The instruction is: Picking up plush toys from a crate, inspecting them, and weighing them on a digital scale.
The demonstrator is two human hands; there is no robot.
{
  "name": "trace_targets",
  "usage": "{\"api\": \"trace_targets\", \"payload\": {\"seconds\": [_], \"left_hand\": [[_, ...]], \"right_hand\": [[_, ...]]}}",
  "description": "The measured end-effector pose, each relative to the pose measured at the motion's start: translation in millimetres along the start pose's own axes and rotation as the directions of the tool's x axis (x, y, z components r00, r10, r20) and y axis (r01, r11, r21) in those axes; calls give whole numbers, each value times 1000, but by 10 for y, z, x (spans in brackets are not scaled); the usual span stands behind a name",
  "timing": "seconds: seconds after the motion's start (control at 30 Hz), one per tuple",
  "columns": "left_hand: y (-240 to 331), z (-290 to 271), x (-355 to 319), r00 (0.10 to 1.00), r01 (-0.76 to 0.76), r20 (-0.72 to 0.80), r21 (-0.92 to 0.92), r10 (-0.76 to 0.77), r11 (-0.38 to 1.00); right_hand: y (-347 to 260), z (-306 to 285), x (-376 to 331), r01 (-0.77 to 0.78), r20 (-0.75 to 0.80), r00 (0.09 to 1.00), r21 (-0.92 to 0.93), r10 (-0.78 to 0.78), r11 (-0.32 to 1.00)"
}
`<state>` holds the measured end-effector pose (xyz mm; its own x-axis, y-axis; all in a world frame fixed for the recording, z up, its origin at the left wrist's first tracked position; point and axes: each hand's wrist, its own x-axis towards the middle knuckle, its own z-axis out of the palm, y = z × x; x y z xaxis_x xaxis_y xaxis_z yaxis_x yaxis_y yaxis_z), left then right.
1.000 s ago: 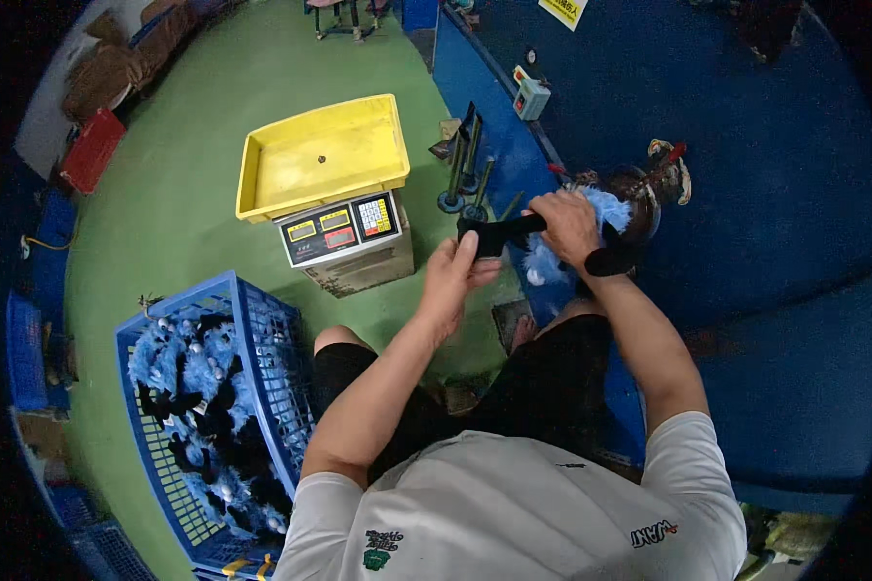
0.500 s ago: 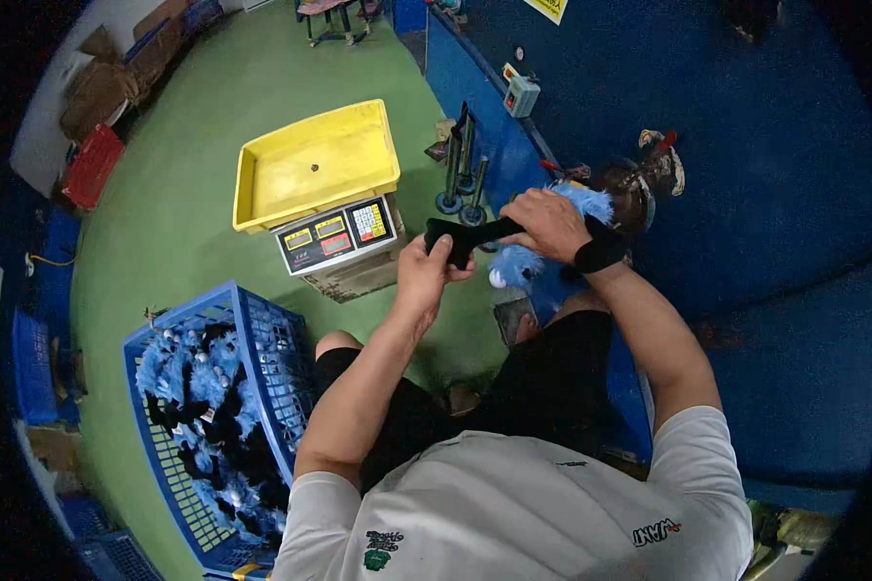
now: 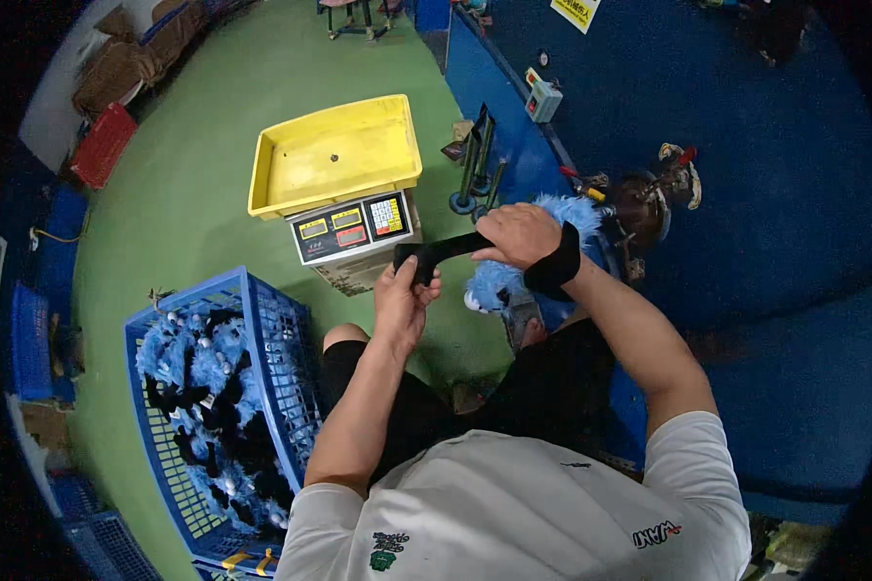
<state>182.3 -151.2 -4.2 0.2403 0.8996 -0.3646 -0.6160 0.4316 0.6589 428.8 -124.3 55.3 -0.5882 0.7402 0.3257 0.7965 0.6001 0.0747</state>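
A plush toy (image 3: 494, 281) with shaggy light-blue fur lies under and beside my right hand, its white end pointing toward me. From it a long black fabric limb (image 3: 452, 248) stretches leftward between my hands. My left hand (image 3: 403, 302) pinches the limb's wide outer end between thumb and fingers. Closed over the limb's inner part is my right hand (image 3: 521, 234), back of the hand up. Black material (image 3: 558, 263) lies around my right wrist; whether it is a band or another limb I cannot tell. The fingertips of my right hand are partly hidden.
A blue plastic crate (image 3: 252, 353) full of blue-and-black plush toys stands at my left. Ahead is a scale (image 3: 349, 232) with a yellow tray (image 3: 334, 160). A metal machine part (image 3: 641, 208) sits by the blue bench at right, below a switch box (image 3: 543, 100).
Both hands have shifted left in the picture. The black limb now looks longer and straighter between them, and the view has turned slightly left.
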Motion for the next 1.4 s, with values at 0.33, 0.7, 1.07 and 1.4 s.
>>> {"api": "trace_targets", "payload": {"seconds": [0.33, 0.7, 1.07, 1.4], "left_hand": [[-377, 25, -23, 945, -326, 97, 317, 312, 891], [-221, 803, 240, 885, -465, 301, 620, 355, 632], [-407, 547, 320, 936, -351, 135, 389, 324, 852], [-1, 749, 635, 928, -372, 208, 569, 309, 734]], "right_hand": [[-378, -32, 534, -710, 195, 704, 175, 683, 682], [202, -49, -224, -271, -537, 805, 43, 250, 962], [224, -13, -239, -148, -214, 968, -83, 127, 985], [105, 139, -170, -233, -294, 937, -126, 188, 964]]}}
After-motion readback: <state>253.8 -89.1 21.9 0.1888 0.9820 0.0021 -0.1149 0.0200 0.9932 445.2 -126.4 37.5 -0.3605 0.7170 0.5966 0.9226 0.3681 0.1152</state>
